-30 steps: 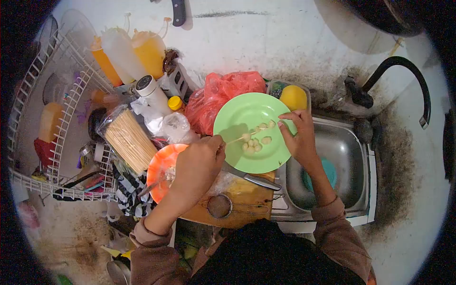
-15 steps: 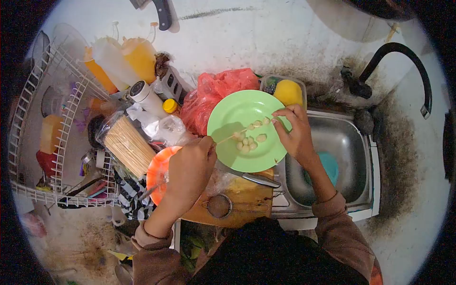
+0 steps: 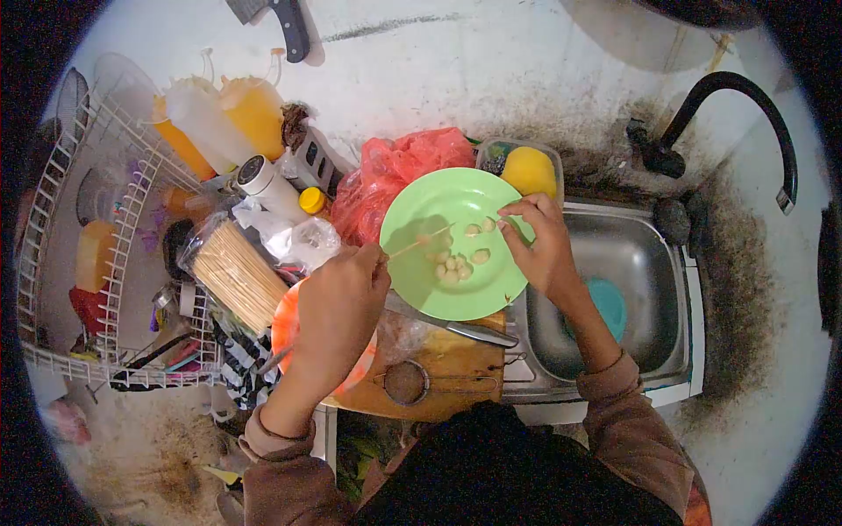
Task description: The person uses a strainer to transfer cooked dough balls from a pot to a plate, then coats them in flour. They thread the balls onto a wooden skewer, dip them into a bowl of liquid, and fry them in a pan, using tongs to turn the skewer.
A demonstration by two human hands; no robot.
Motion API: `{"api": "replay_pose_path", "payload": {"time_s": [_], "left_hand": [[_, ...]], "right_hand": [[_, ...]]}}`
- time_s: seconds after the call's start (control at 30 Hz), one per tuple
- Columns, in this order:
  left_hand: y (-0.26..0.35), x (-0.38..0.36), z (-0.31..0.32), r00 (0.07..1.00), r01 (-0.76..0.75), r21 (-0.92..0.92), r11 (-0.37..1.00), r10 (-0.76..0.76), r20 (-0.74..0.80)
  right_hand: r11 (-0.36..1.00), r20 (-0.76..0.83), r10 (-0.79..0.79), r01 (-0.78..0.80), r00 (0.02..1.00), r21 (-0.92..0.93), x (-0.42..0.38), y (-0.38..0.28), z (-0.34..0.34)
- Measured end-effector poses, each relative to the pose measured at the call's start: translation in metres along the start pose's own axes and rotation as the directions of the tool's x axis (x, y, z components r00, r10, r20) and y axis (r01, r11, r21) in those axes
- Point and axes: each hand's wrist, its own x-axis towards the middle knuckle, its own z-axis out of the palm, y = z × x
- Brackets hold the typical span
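Note:
My left hand (image 3: 344, 294) is closed around a thin wooden skewer (image 3: 408, 248) that points right over a green plate (image 3: 412, 197). Small pale balls (image 3: 453, 268) lie clustered near the plate's middle, and a few more (image 3: 480, 255) sit apart from them. Around the skewer's forward part, the shadow of my hand darkens the plate. My right hand (image 3: 545, 250) hovers at the plate's right side, thumb and forefinger slightly apart, close to one pale ball (image 3: 489, 224). An orange bowl (image 3: 286, 317) is partly hidden beneath my left forearm.
A knife (image 3: 478, 333) and a small strainer (image 3: 406, 383) lie on the wooden board (image 3: 456, 364). Right of the plate is a steel sink (image 3: 649, 351) with a black faucet (image 3: 728, 83). Packed skewers (image 3: 235, 272), a red plastic bag (image 3: 412, 158) and a white dish rack (image 3: 114, 289) crowd the left.
My left hand has drawn back slightly left and the skewer's tip has pulled back from the loose balls on the right. My right hand has stayed nearly in place.

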Motion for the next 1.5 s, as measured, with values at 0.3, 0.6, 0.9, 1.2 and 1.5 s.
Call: {"api": "replay_pose_path", "payload": {"time_s": [0.3,0.6,0.9,1.2,1.5], "left_hand": [[0.008,-0.009,-0.016,0.999,-0.039,0.039,0.998,0.037,0.031],[0.007,-0.006,-0.012,0.998,-0.023,0.090,0.996,0.019,0.052],[0.007,0.001,-0.006,0.998,-0.038,0.195,0.980,0.026,0.065],[0.013,0.013,-0.001,0.999,-0.041,0.221,0.974,0.032,0.043],[0.026,0.038,0.003,0.999,-0.054,0.307,0.950,0.052,0.016]], "right_hand": [[0.990,0.019,-0.025,0.028,0.999,-0.137,0.002,-0.004,-0.005],[0.987,0.029,-0.073,0.076,0.997,-0.139,0.009,-0.008,-0.006],[0.997,0.048,-0.024,0.027,0.999,-0.068,0.008,-0.005,-0.007],[1.000,0.082,0.007,-0.006,0.997,-0.007,0.008,0.003,-0.007],[1.000,0.104,0.003,-0.001,0.995,-0.017,0.008,0.004,-0.006]]}}
